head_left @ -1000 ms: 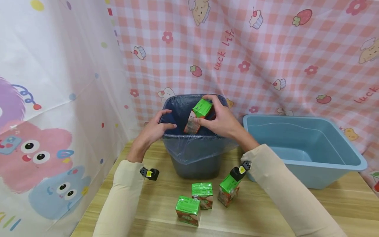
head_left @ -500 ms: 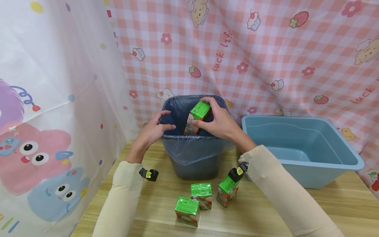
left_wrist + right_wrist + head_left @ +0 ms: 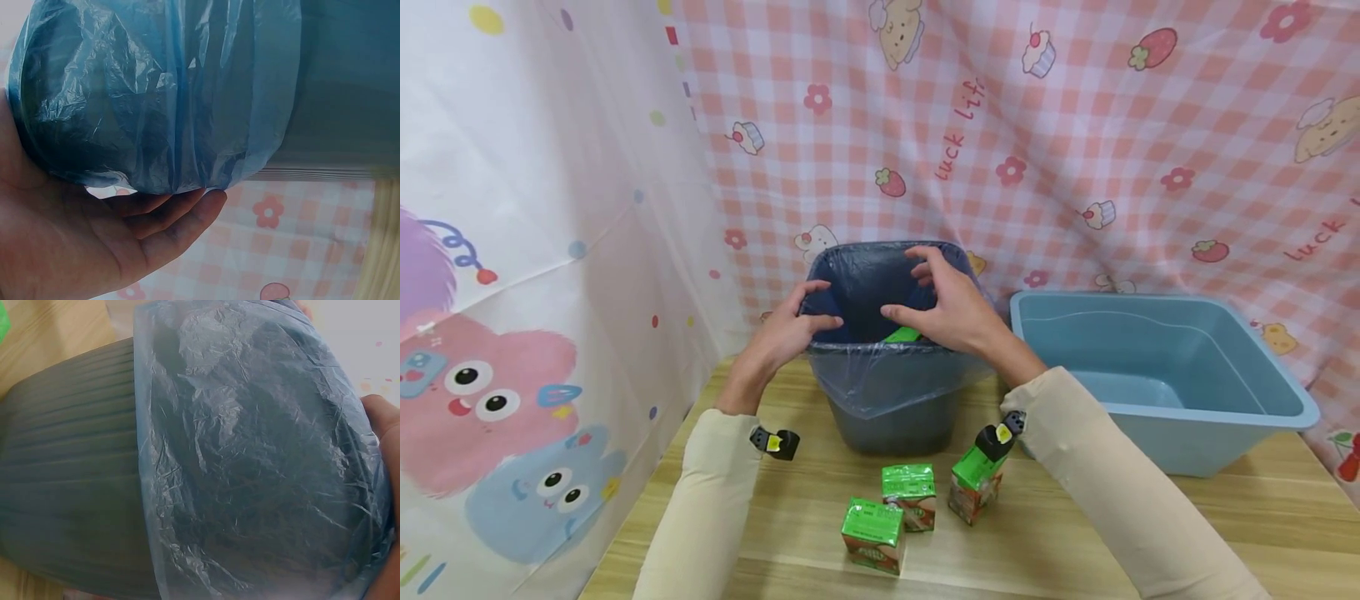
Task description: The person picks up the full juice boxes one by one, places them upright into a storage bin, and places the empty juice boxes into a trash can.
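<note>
A dark trash bin (image 3: 891, 408) lined with a clear plastic bag (image 3: 872, 387) stands on the table. My left hand (image 3: 781, 337) holds its left rim, thumb over the inside; in the left wrist view the fingers (image 3: 181, 234) lie against the bagged outer wall. Above the right part of the opening is my right hand (image 3: 958, 308), fingers spread and holding nothing. Just inside the front rim shows the green top of a drink carton (image 3: 902, 335); the rest is hidden. Three more green-topped cartons stand before the bin: one (image 3: 874, 533) nearest, one (image 3: 910, 496) behind it, one (image 3: 976, 483) under the right wrist.
A light blue plastic tub (image 3: 1210, 421) stands right of the bin. Behind hangs a pink checked curtain (image 3: 850, 167), with a white cartoon-printed curtain (image 3: 587, 333) on the left. The wooden table (image 3: 790, 533) lies below everything.
My right hand has let go of the drink carton, which has dropped down into the bin. The left hand stays at the rim.
</note>
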Tool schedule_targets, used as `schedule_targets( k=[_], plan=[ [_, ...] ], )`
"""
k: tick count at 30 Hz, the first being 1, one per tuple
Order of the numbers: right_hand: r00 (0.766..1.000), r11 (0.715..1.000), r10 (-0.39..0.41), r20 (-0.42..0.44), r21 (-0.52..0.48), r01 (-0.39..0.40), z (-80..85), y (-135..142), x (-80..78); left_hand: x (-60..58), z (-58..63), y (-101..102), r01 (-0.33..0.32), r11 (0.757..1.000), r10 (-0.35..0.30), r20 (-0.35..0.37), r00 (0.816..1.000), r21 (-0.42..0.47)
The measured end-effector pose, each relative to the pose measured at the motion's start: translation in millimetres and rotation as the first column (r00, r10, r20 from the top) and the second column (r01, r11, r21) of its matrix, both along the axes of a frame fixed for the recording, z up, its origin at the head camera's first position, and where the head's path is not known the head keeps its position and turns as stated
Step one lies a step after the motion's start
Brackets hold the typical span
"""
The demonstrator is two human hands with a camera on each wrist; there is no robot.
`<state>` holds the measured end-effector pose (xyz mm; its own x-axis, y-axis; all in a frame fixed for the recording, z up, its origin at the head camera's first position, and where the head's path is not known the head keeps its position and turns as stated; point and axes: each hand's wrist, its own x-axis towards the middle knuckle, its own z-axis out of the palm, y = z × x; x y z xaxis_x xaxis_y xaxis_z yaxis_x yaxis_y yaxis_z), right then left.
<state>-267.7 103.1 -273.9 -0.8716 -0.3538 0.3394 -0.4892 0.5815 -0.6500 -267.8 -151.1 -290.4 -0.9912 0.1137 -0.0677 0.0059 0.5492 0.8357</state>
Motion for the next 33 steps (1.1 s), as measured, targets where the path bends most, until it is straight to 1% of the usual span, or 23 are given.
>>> schedule_targets(
  k=[7, 15, 23, 33],
  plan=[
    [0.999, 1.000, -0.024, -0.026, -0.016, 0.024, -1.1, 0, 1.3, 0.5, -0.9, 0, 0.001, 1.000, -0.001, -0.002, 1.000, -0.008],
    [0.999, 0.998, -0.005, -0.049, -0.066, 0.001, 0.4, 1, 1.9, 0.9, -0.2, -1, 0.008, 1.000, -0.008, 0.001, 1.000, 0.004],
    [0.995, 0.992, -0.006, -0.097, -0.125, -0.006, 0.1, 4, 2.1, 0.3, 0.2, -1, 0.007, 1.000, -0.007, 0.002, 1.000, 0.000],
    [0.993, 0.990, -0.013, -0.119, -0.138, -0.003, 1.1, 10, 9.5, 0.3, 0.8, -2, 0.006, 1.000, -0.006, -0.001, 1.000, -0.006]
  ],
)
